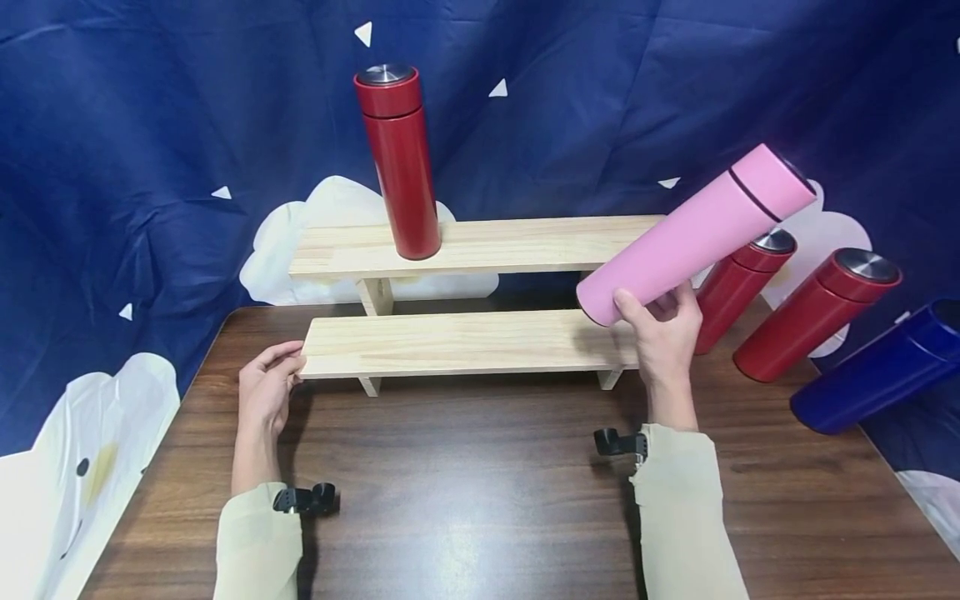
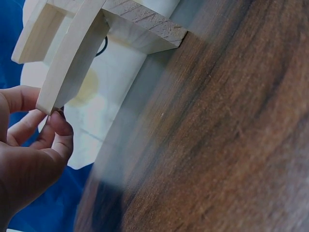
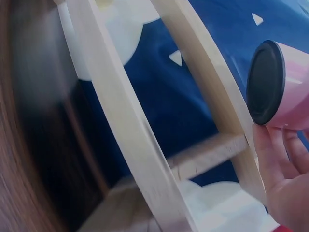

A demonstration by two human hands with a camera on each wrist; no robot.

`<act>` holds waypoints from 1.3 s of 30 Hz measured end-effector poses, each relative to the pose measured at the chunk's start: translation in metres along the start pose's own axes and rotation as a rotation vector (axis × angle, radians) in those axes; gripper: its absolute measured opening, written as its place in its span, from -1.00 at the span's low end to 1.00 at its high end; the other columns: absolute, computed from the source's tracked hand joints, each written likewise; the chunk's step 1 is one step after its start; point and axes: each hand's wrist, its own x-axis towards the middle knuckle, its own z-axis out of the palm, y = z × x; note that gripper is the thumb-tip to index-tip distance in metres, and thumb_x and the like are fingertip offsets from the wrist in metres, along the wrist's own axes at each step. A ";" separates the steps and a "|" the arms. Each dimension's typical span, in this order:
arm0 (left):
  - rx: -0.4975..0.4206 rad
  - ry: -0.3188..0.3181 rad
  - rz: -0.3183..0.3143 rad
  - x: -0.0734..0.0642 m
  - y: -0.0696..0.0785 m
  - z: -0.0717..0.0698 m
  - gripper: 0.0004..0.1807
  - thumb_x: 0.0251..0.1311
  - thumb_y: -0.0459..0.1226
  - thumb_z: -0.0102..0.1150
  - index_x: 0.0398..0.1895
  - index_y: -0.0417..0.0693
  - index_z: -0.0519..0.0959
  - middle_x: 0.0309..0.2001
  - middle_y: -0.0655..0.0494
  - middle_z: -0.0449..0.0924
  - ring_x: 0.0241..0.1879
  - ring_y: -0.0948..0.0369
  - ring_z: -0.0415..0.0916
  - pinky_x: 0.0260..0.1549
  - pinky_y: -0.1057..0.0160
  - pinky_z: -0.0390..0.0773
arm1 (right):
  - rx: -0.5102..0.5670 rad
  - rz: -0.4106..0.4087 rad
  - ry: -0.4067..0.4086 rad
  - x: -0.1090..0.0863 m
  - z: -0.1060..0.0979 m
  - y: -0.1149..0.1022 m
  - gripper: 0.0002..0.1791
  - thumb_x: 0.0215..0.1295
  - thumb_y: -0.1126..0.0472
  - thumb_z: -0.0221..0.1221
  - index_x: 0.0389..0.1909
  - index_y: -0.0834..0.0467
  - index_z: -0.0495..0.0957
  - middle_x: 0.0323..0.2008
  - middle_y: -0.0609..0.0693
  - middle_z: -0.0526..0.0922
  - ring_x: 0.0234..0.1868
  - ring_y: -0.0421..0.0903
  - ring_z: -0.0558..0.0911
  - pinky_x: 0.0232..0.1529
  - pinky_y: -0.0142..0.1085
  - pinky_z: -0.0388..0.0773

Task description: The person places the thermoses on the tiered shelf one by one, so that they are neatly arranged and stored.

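Observation:
My right hand [image 1: 667, 329] grips a pink thermos [image 1: 693, 225] near its base, holding it tilted in the air over the right end of a two-step wooden shelf [image 1: 465, 342]. The dark base of the thermos [image 3: 265, 82] faces the right wrist view. At the other side, my left hand [image 1: 266, 383] pinches the left end of the lower board, with fingertips around its corner in the left wrist view. A red thermos [image 1: 401, 167] stands upright on the left part of the upper board [image 1: 517, 242].
Right of the shelf, on the brown table [image 1: 465, 492], stand two more red thermoses, one partly behind my right hand [image 1: 731, 296] and one beside it [image 1: 813, 321]. A blue thermos [image 1: 877, 367] stands farthest right. A dark blue patterned cloth [image 1: 187, 108] hangs behind.

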 end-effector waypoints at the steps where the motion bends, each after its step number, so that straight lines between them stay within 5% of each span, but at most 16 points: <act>1: -0.001 0.001 -0.001 0.000 0.000 0.000 -0.74 0.19 -0.64 0.13 -0.12 -0.31 0.68 -0.37 0.12 0.65 -0.44 0.29 0.50 -0.53 0.43 0.46 | 0.005 0.007 -0.003 0.000 0.003 0.001 -0.45 -0.02 0.52 0.40 0.06 0.16 0.62 -0.14 0.10 0.69 -0.16 -0.04 0.66 -0.07 -0.31 0.58; 13: 0.010 0.006 0.004 0.001 -0.001 0.000 -0.75 0.20 -0.62 0.16 -0.10 -0.31 0.67 -0.34 0.10 0.64 -0.44 0.28 0.50 -0.52 0.43 0.47 | 0.035 0.059 -0.028 0.006 0.026 0.005 -0.42 0.05 0.46 0.40 0.14 0.12 0.57 -0.11 0.11 0.68 -0.16 -0.02 0.67 -0.21 -0.30 0.69; 24: 0.025 0.003 0.002 -0.001 0.001 0.000 -0.75 0.21 -0.62 0.15 -0.13 -0.28 0.69 -0.34 0.12 0.64 -0.42 0.29 0.50 -0.52 0.44 0.46 | -0.052 0.064 -0.060 0.020 0.048 0.000 -0.39 0.00 0.33 0.48 0.14 0.12 0.54 -0.11 0.09 0.68 -0.12 -0.05 0.66 0.01 -0.31 0.59; 39: -0.004 0.005 0.000 -0.002 0.000 0.001 -0.75 0.20 -0.64 0.13 -0.16 -0.28 0.69 -0.35 0.11 0.64 -0.43 0.28 0.50 -0.52 0.43 0.46 | -0.194 -0.044 -0.198 0.045 0.082 -0.002 -0.35 -0.04 0.19 0.50 0.14 0.12 0.54 -0.08 0.06 0.65 -0.12 -0.06 0.62 0.01 -0.33 0.55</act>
